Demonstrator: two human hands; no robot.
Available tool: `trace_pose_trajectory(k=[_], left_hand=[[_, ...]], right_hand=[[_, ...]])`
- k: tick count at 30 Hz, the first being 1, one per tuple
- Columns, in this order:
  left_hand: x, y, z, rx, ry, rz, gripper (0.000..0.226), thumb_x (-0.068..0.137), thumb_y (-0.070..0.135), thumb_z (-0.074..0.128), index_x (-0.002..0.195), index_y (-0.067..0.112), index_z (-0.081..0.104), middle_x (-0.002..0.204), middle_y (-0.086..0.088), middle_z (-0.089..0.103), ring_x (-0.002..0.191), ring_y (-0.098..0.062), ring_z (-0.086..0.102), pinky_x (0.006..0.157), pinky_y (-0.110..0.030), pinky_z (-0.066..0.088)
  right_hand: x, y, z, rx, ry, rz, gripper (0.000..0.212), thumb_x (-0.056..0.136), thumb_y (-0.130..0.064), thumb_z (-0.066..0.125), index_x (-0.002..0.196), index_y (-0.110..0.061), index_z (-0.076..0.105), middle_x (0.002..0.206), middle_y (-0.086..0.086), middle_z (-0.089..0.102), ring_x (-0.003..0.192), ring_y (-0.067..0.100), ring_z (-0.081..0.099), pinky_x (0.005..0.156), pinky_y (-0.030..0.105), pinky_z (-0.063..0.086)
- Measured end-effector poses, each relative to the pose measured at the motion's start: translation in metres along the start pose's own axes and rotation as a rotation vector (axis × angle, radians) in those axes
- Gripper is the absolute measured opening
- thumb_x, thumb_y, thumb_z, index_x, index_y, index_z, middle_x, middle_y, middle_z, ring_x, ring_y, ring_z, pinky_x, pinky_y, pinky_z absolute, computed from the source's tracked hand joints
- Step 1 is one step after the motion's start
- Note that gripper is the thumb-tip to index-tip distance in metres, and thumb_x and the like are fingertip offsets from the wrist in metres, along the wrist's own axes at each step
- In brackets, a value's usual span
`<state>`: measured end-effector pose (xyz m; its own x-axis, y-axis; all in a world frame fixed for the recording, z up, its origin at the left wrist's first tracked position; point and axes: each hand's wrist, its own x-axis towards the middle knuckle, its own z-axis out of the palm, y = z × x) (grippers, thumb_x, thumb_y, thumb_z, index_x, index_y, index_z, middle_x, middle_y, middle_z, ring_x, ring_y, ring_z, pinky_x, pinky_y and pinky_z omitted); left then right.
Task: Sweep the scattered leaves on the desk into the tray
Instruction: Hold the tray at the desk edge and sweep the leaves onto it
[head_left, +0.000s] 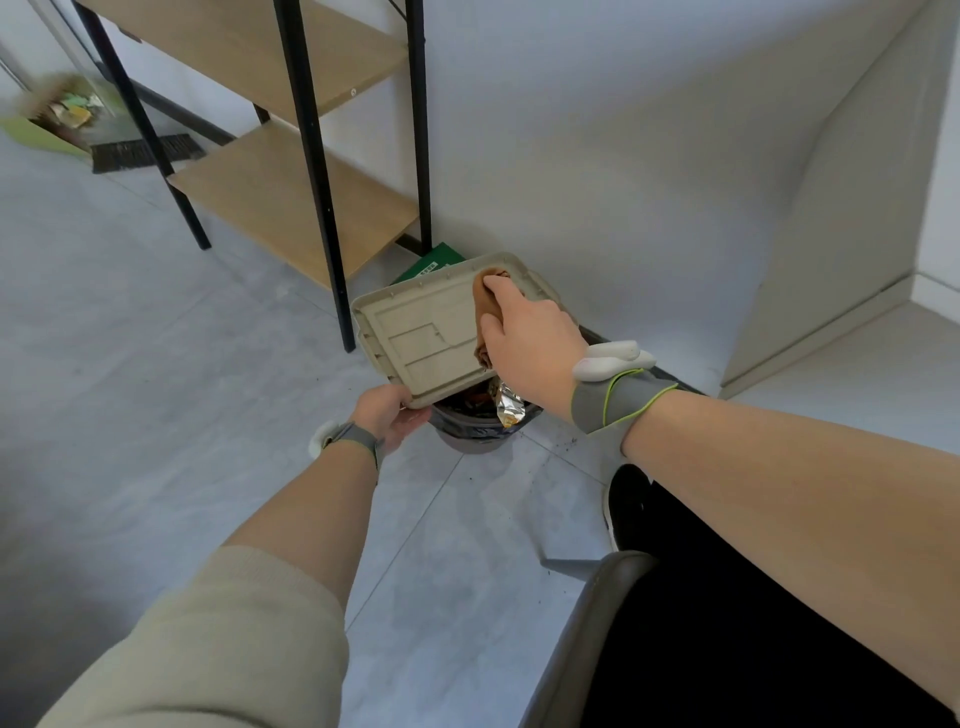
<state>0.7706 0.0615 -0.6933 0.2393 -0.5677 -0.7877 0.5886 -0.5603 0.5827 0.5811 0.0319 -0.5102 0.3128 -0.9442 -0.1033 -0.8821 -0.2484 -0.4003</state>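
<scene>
A beige moulded tray (421, 332) is held tilted over a round grey waste bin (475, 434) on the floor. My left hand (387, 413) grips the tray's near lower corner. My right hand (524, 338) presses a brown cloth (485, 306) against the tray's inner face near its upper right side. The bin holds rubbish, including a crumpled foil wrapper (508, 405). No leaves are visible on the tray. The desk is out of view.
A black-framed shelf unit with wooden boards (291, 202) stands left of the bin against the white wall. A green box (434, 262) lies behind the tray. A broom head (148, 152) and a green dustpan (41, 136) sit far left. A chair edge (597, 613) and my dark shoe (631, 499) are near right.
</scene>
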Motion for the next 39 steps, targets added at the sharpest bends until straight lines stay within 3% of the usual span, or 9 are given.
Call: trace_pose_trajectory(k=[3,7,13,17,22,27,35,39], left_hand=[[-0.026,-0.001,-0.002,-0.174,-0.076,-0.02,0.066,0.082,-0.023,0.032,0.141,0.001,0.053,0.139,-0.02,0.06,0.122,-0.044,0.059,0.092,-0.053,0.057],[-0.065,-0.005,-0.01,-0.327,-0.125,-0.028,0.082,0.072,-0.027,0.031,0.143,0.006,0.053,0.139,-0.022,0.061,0.124,-0.051,0.058,0.098,-0.066,0.052],[-0.113,0.015,0.025,-0.481,-0.22,0.017,0.042,0.094,-0.016,0.05,0.129,0.005,0.06,0.125,-0.024,0.07,0.119,-0.048,0.062,0.104,-0.066,0.047],[-0.148,0.042,0.065,-0.539,-0.289,0.04,0.035,0.095,-0.013,0.052,0.126,0.001,0.061,0.123,-0.024,0.071,0.12,-0.046,0.063,0.103,-0.062,0.049],[-0.199,0.076,0.116,-0.566,-0.392,0.151,0.045,0.094,-0.012,0.053,0.137,0.003,0.059,0.128,-0.023,0.069,0.121,-0.048,0.063,0.103,-0.063,0.049],[-0.241,0.081,0.159,-0.547,-0.448,0.24,0.039,0.094,-0.013,0.051,0.129,0.0,0.063,0.123,-0.022,0.072,0.116,-0.045,0.066,0.103,-0.063,0.049],[-0.289,0.058,0.243,-0.438,-0.482,0.286,0.03,0.092,-0.012,0.057,0.122,-0.009,0.063,0.117,-0.027,0.072,0.11,-0.044,0.069,0.101,-0.057,0.054],[-0.297,0.056,0.274,-0.39,-0.462,0.313,0.04,0.089,-0.01,0.063,0.13,-0.007,0.061,0.122,-0.027,0.07,0.109,-0.044,0.07,0.095,-0.057,0.057]], right_hand=[[0.001,0.0,-0.004,0.01,-0.002,-0.006,0.04,0.104,-0.034,0.036,0.143,-0.029,0.039,0.1,0.013,0.065,0.081,0.039,0.058,0.078,0.048,0.053],[0.0,0.001,-0.02,-0.002,0.019,0.002,0.042,0.104,-0.035,0.036,0.145,-0.027,0.038,0.101,0.016,0.065,0.079,0.038,0.055,0.078,0.046,0.053],[-0.007,-0.012,-0.065,0.03,0.097,-0.051,0.038,0.104,-0.035,0.036,0.141,-0.027,0.038,0.092,0.012,0.065,0.075,0.037,0.06,0.073,0.047,0.055],[-0.012,-0.025,-0.099,0.02,0.162,-0.112,0.038,0.104,-0.031,0.036,0.142,-0.023,0.038,0.093,0.014,0.066,0.075,0.039,0.059,0.072,0.048,0.054],[-0.019,-0.031,-0.161,0.049,0.267,-0.166,0.037,0.105,-0.029,0.036,0.14,-0.019,0.04,0.095,0.013,0.063,0.074,0.037,0.056,0.069,0.047,0.054],[-0.036,-0.03,-0.212,0.037,0.385,-0.195,0.038,0.104,-0.028,0.037,0.141,-0.019,0.04,0.094,0.01,0.062,0.073,0.036,0.052,0.072,0.046,0.054],[-0.052,0.042,-0.284,0.022,0.542,-0.134,0.033,0.102,-0.029,0.037,0.133,-0.022,0.044,0.102,0.011,0.068,0.084,0.04,0.063,0.072,0.045,0.055],[-0.051,0.09,-0.32,0.051,0.57,-0.086,0.039,0.098,-0.033,0.035,0.135,-0.026,0.044,0.102,0.014,0.069,0.086,0.041,0.064,0.077,0.048,0.056]])
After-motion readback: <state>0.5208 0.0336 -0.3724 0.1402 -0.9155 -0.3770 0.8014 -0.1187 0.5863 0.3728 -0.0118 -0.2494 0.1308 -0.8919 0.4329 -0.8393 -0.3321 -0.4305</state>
